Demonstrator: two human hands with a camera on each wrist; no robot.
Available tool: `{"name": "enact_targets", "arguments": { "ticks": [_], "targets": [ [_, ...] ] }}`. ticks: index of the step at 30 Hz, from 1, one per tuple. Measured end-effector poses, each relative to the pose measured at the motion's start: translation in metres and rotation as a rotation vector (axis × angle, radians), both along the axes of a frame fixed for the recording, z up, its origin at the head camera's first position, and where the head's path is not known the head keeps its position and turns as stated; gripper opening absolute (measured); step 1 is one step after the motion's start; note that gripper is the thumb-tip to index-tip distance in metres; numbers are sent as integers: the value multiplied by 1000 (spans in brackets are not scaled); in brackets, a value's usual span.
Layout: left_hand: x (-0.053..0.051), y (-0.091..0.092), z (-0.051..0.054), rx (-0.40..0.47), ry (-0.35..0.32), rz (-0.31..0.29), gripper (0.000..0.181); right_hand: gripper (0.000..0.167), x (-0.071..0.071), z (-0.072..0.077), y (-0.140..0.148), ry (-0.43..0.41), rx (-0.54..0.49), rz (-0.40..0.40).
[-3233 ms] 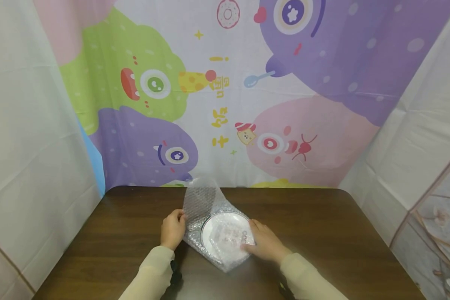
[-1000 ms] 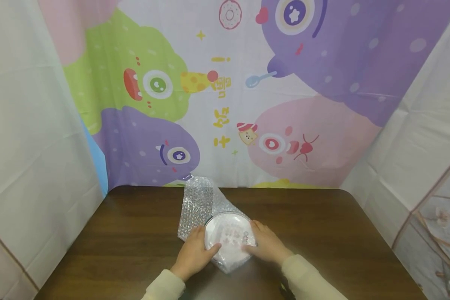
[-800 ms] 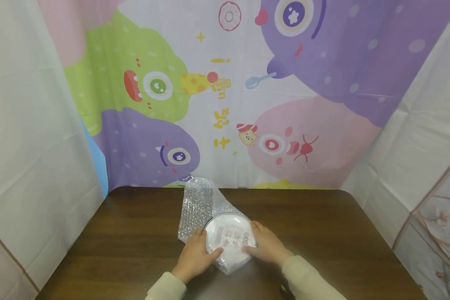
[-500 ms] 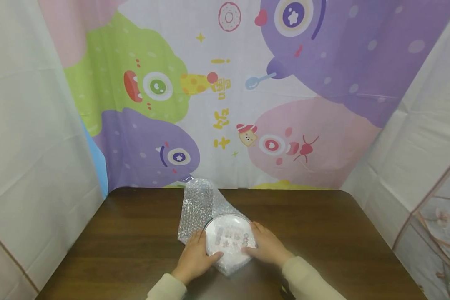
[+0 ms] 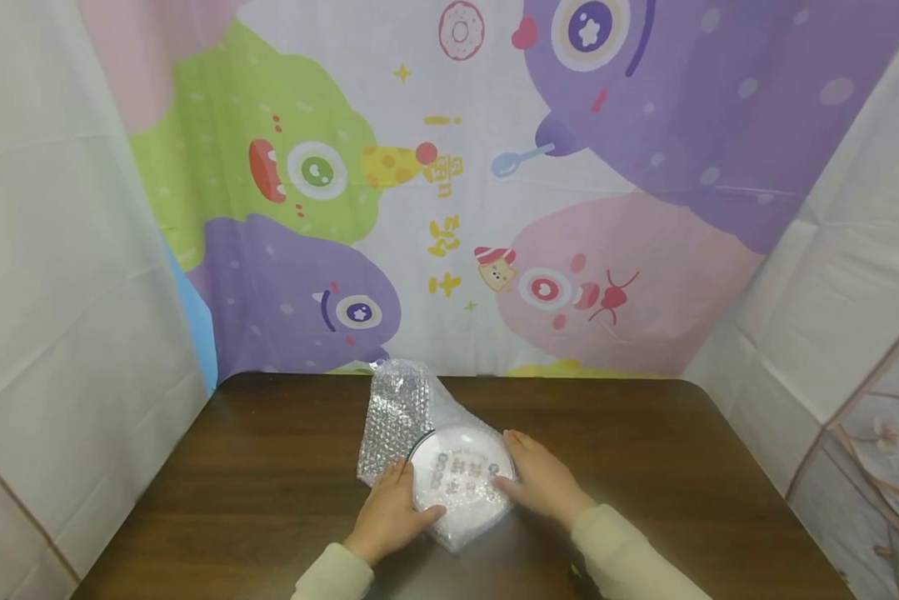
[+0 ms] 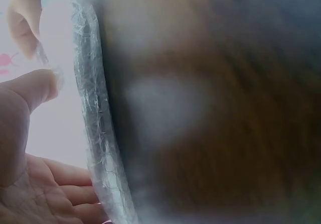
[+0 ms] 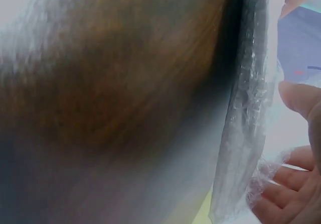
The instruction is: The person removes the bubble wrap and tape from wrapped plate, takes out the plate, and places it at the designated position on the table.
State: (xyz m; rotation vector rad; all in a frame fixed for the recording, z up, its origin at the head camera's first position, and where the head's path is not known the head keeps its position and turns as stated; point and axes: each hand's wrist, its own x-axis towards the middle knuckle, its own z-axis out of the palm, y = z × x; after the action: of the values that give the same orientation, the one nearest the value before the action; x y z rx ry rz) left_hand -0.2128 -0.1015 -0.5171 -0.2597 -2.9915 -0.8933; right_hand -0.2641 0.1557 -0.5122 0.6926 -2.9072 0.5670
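Observation:
A round white plate [image 5: 462,479] with a dark rim and reddish printing lies inside bubble wrap, near the front middle of the table. A loose flap of the bubble wrap [image 5: 395,417] stretches beyond it toward the back left. My left hand [image 5: 391,510] grips the plate's left side through the wrap, its thumb on the top face. At the right side my right hand [image 5: 545,482] holds the wrapped edge, thumb over the rim. Both wrist views show the bubble-wrapped rim edge-on, with thumb [image 6: 42,86] and fingers against it.
The dark brown wooden table [image 5: 269,467] extends around the hands. A patterned cloth [image 5: 449,192] with cartoon figures hangs behind its back edge. Pale sheets [image 5: 67,250] hang at the left and right sides.
My left hand has come from the outer edge of the wrap onto the plate's left side. The printing on the plate has turned a little. My right hand has shifted slightly right.

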Motion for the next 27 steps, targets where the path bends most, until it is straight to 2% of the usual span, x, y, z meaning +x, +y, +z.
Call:
{"name": "enact_targets", "arguments": {
  "ticks": [5,11,14,19,27],
  "targets": [
    [-1,0,0,-2,-6,3,95,63,-3,7,0,148,11,21],
    [-2,1,2,4,-2,4,94,28,-8,5,0,287,9,25],
    [-3,2,4,2,4,3,93,16,-12,2,1,309,-34,-9],
    [-4,3,6,3,14,0,92,7,-15,2,2,322,-74,-68],
    [-3,3,8,6,-9,-2,93,6,-21,7,6,351,-114,-128]
  ]
}}
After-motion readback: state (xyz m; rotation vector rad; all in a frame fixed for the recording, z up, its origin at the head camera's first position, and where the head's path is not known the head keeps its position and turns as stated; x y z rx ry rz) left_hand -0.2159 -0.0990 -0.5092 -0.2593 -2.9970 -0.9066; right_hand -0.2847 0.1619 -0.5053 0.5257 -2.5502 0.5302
